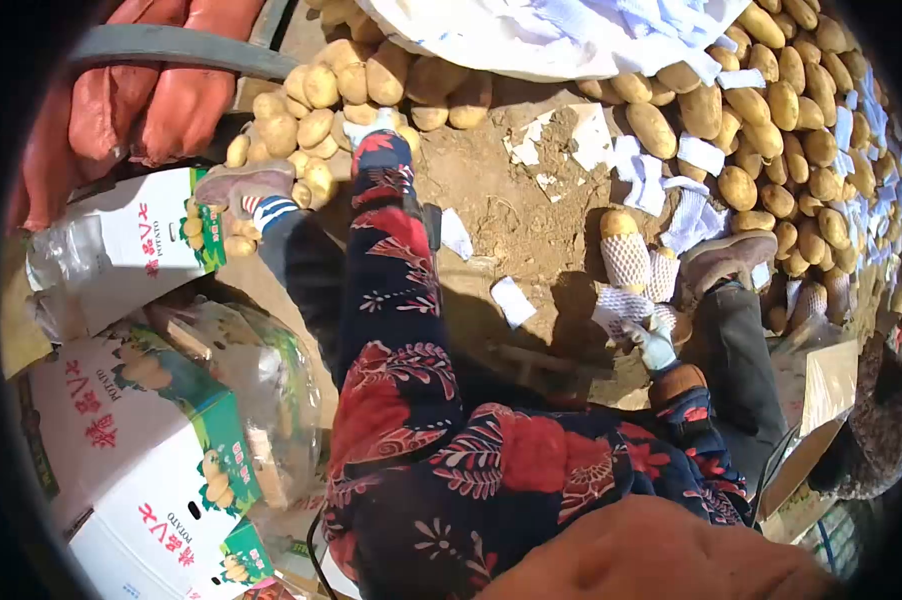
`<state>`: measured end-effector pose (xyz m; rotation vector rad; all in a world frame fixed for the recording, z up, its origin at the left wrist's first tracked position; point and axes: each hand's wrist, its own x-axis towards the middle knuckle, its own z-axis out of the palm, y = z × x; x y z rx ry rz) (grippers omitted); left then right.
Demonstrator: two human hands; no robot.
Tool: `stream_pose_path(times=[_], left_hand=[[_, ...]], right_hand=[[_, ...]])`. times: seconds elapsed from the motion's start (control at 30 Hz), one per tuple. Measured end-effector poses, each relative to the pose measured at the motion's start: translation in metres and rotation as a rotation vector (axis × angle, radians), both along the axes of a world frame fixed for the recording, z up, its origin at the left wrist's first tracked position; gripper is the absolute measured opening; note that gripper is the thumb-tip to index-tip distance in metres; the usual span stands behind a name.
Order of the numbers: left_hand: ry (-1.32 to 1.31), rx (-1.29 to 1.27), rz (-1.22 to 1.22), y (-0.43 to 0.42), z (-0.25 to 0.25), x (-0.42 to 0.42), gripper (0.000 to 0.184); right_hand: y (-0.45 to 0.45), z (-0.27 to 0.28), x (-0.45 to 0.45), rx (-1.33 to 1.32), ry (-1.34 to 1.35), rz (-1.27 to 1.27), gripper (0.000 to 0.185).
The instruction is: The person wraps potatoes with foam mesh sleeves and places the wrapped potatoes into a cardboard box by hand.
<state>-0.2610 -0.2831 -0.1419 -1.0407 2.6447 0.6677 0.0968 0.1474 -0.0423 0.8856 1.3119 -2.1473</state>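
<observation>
Nearest, at lower left, lie printed cartons (116, 430). Right of centre, the right hand (654, 345) has its fingers at the net-sleeved potatoes (626, 262) — whether clenched or loose, I cannot tell. Farther, at upper left, the left hand (371, 123) reaches the loose potatoes (321, 86) — its grip is unclear. A white sheet (551, 40) lies beyond, top centre.
</observation>
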Motion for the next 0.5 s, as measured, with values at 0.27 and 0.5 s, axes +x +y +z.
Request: stream_pose_path(times=[0.27, 0.5], left_hand=[[0.368, 1.147, 0.262, 0.043, 0.048, 0.073, 0.063], [0.031, 1.218, -0.408, 0.219, 0.164, 0.241, 0.039]], right_hand=[[-0.026, 0.021, -0.024, 0.158, 0.046, -0.018, 0.048], [-0.073, 0.082, -0.063, -0.023, 0.511, -0.258, 0.068]])
